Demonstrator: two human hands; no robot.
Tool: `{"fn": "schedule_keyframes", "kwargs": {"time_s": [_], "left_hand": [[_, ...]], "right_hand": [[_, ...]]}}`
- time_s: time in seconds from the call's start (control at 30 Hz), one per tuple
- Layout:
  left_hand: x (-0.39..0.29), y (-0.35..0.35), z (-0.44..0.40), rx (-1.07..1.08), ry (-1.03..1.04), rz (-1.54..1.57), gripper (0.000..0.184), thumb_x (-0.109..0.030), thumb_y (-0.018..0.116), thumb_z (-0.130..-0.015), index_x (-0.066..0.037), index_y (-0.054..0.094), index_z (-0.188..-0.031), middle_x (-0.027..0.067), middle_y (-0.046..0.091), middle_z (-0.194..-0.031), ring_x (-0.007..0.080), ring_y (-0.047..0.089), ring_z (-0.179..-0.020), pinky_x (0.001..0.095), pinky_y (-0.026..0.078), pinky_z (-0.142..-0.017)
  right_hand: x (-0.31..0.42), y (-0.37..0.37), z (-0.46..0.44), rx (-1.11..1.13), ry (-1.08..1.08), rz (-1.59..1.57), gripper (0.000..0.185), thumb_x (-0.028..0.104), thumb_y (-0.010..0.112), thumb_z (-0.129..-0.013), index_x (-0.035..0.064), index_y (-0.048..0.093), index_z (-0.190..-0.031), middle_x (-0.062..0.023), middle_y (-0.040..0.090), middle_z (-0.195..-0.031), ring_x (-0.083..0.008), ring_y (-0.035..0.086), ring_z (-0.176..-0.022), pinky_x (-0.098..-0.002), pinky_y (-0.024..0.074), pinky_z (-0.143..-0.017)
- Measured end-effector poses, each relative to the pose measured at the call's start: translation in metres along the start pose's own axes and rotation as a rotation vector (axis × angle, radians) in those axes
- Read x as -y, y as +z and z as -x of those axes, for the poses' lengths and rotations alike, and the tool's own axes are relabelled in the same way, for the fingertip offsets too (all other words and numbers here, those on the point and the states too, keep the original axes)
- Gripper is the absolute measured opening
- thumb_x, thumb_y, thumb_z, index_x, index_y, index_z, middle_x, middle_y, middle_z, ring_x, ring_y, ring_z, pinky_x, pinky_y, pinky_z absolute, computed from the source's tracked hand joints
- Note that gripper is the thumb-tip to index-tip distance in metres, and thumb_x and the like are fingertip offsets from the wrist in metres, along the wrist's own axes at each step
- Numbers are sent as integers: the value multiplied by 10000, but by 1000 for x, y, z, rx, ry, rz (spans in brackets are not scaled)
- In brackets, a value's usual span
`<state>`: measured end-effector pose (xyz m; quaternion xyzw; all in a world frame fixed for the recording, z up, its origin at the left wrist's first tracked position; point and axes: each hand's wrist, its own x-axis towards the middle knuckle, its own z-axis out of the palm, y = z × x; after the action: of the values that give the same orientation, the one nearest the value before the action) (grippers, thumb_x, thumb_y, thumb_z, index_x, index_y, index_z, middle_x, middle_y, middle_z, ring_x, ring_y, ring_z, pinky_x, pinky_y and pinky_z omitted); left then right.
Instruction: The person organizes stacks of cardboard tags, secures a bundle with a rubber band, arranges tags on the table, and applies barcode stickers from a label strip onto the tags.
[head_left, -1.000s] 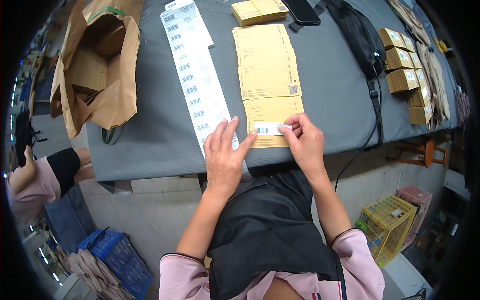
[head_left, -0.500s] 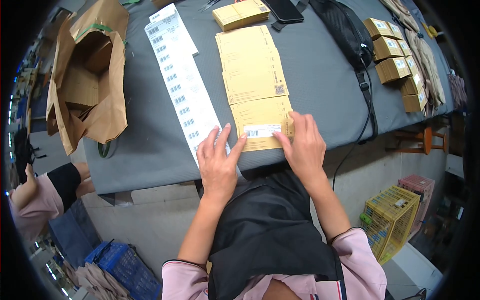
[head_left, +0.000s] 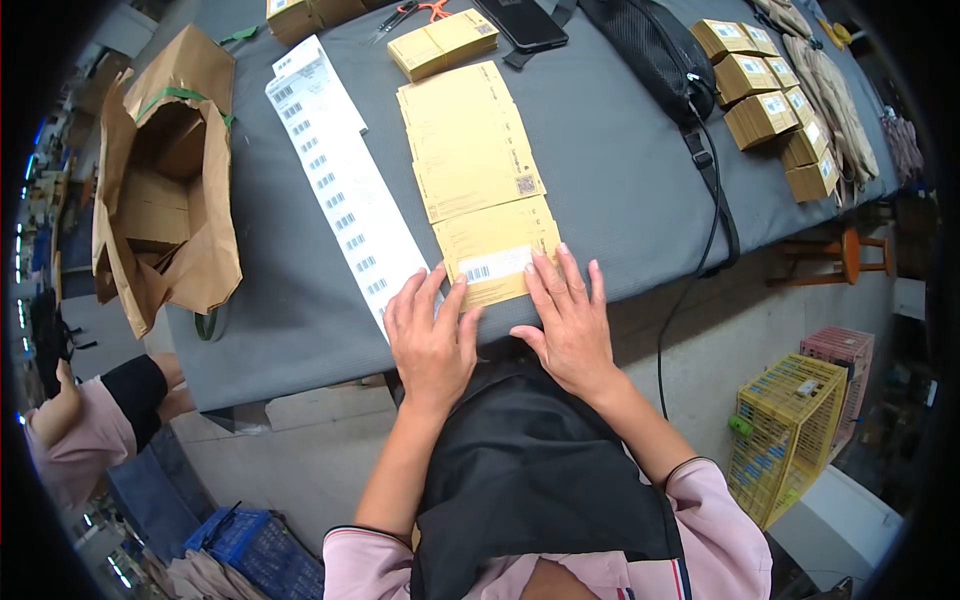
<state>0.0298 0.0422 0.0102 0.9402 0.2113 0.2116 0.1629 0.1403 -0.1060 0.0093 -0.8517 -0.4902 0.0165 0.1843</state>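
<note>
1. I take the front yellow card (head_left: pixel 490 232) as landmark; the white label (head_left: pixel 492 266) lies flat across its near half.
2. Left hand (head_left: pixel 432 345): fingers loosely spread, fingertips at the card's left edge and the barcode sheet (head_left: pixel 345 195), which runs along that side.
3. Right hand (head_left: pixel 570 330): held wide, thumb well off the fingers; I see fingertips at the label's right end.
4. Overlapping yellow cards (head_left: pixel 470 140) directly beyond the front card; yellow stack (head_left: pixel 443 43) farther beyond.
5. Paper bag (head_left: pixel 205 75) well left of it.
</note>
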Motion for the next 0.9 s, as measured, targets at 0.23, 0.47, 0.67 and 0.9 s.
{"fn": "schedule_keyframes", "kwargs": {"time_s": [0.23, 0.47, 0.67, 0.9], "left_hand": [[-1, 2, -14, 38, -315, 230, 366, -98, 733, -717, -68, 608, -1060, 41, 586, -851, 243, 527, -842, 348, 383, -785], [0, 0, -20, -16, -245, 25, 414, -201, 797, -651, -55, 610, -990, 73, 521, -865, 241, 510, -873, 369, 370, -783], [9, -8, -24, 148, -401, 206, 296, -199, 788, -675, -33, 595, -824, 67, 583, -770, 231, 542, -776, 361, 387, -754], [16, -18, -32, 348, -720, 538, 189, -136, 743, -725, -27, 603, -792, 72, 600, -685, 206, 572, -668, 326, 395, -756]], "right_hand": [[-5, -6, -8, -170, 48, -191, 556, 256, 715, -740, 50, 543, -1227, -134, 434, -1370, -325, 355, -1302, -496, 273, -1031], [-4, -3, -30, -160, 171, -209, 694, 193, 774, -679, 76, 467, -1291, -121, 429, -1269, -318, 386, -1151, -438, 295, -939], [2, -1, -29, -190, 197, -192, 726, 187, 792, -660, 102, 460, -1299, -118, 424, -1251, -306, 384, -1134, -433, 293, -932], [-1, -10, -36, -297, 166, -450, 595, 130, 772, -680, 88, 512, -1214, -97, 473, -1206, -273, 472, -1050, -384, 357, -882]]}}
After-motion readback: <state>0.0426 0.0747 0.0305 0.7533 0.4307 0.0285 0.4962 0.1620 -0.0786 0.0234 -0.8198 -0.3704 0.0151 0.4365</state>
